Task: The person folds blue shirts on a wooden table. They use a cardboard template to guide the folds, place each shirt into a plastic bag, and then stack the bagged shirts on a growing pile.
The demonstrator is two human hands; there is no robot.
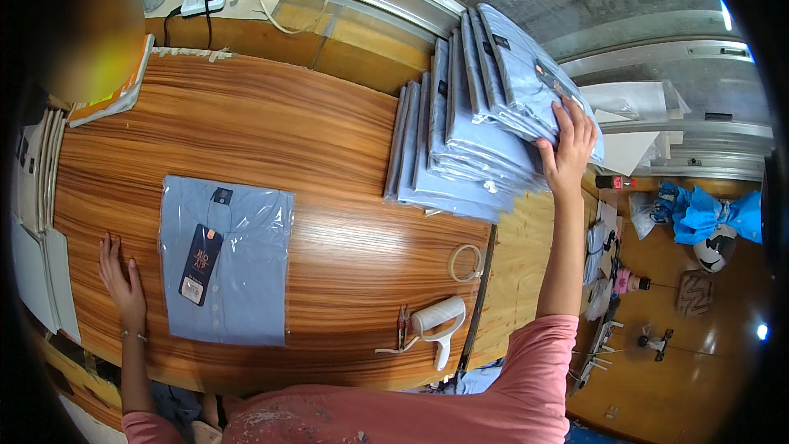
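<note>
A folded light blue shirt [246, 263] in clear plastic lies flat on the wood-grain table [345, 131], with a dark hang tag [200, 265] across its front. Just left of it, my left hand [122, 278] rests flat on the tabletop, fingers apart, touching no shirt. At the far right leans a tall stack of similar bagged blue shirts [464, 136]. My right arm reaches out to it, and my right hand [569, 150] lies on the top shirt near its right edge, fingers extended and thumb apart. The undersides of the right fingers are hidden.
Near the front right are a lint roller [440, 318], small snips [402, 329] and a roll of tape [465, 263]. White folders [49, 173] line the left edge. A power strip [203, 0] sits behind the table, by the window. A bottle [615, 182] stands beyond the stack.
</note>
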